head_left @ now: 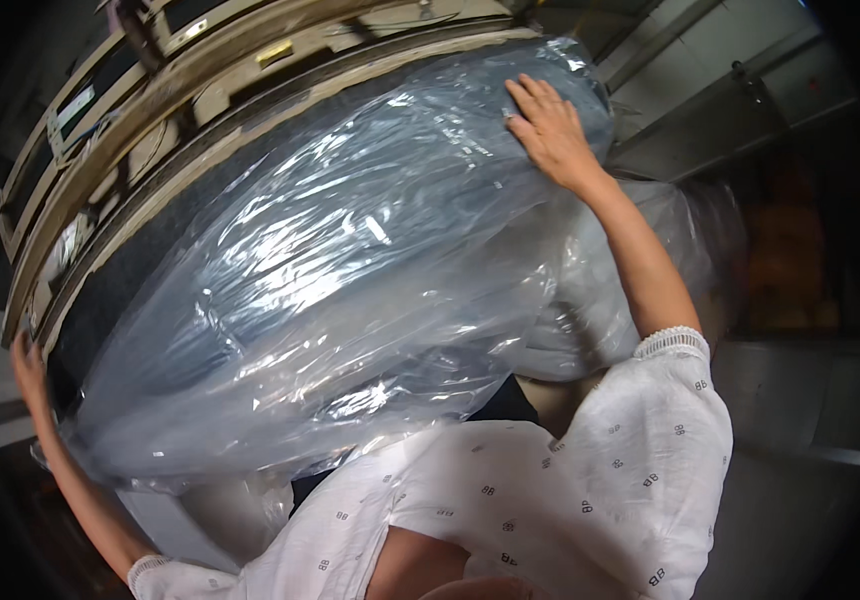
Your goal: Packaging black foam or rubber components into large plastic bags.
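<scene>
Our right fingers (547, 103) lie flat and spread, holding nothing, on crinkled clear plastic (320, 230) whose glare obscures what lies beneath. Beside our left fingers (30, 364), whose grip we cannot tell, a wooden rail (172, 82) ends.

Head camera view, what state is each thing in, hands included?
Clear plastic sheet: spread out, wrinkled, shiny.
Dark grey material: mostly beneath the plastic.
Right hand: open, palm down on the plastic.
Left hand: at the frame's left end; grip unclear.
Beige frame: lying alongside the dark material.
</scene>
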The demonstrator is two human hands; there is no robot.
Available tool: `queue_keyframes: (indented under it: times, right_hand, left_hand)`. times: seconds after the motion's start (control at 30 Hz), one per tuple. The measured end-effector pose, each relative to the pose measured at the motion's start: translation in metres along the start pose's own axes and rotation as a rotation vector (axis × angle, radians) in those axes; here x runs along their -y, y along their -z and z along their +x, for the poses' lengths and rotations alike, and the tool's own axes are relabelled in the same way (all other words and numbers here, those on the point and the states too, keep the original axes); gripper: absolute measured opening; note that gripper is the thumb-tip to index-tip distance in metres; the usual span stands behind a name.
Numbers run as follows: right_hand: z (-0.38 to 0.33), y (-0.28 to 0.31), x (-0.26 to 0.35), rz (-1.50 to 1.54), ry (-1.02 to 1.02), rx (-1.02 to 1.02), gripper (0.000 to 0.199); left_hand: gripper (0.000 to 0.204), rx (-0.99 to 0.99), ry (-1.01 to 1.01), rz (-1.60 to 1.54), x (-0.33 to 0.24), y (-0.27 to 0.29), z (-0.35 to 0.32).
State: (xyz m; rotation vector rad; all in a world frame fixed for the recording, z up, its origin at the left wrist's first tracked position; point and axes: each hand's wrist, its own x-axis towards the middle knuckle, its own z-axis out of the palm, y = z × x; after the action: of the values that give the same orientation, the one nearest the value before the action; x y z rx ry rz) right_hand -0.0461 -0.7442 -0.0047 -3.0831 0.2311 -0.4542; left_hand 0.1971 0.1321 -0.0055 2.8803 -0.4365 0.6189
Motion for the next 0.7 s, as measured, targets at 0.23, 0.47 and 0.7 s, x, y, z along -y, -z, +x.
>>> queue_keyframes:
  times: [0.23,0.47,0.7]
  right_hand:
    - [0.042,-0.007,-0.058,-0.01,-0.4,0.136,0.068]
    - [0.037,-0.03,-0.04,0.001,0.014,-0.024,0.066]
    - [-0.018,0.006,0.098,0.247,0.418,0.018,0.064]
  left_hand:
    - [0.017,0.104,-0.204,-0.518,-0.436,0.002,-0.018]
    - [0.011,-0.009,0.039,-0.622,-0.358,0.008,-0.063]
    - [0.013,-0.053,0.072,-0.103,-0.156,0.114,-0.171]
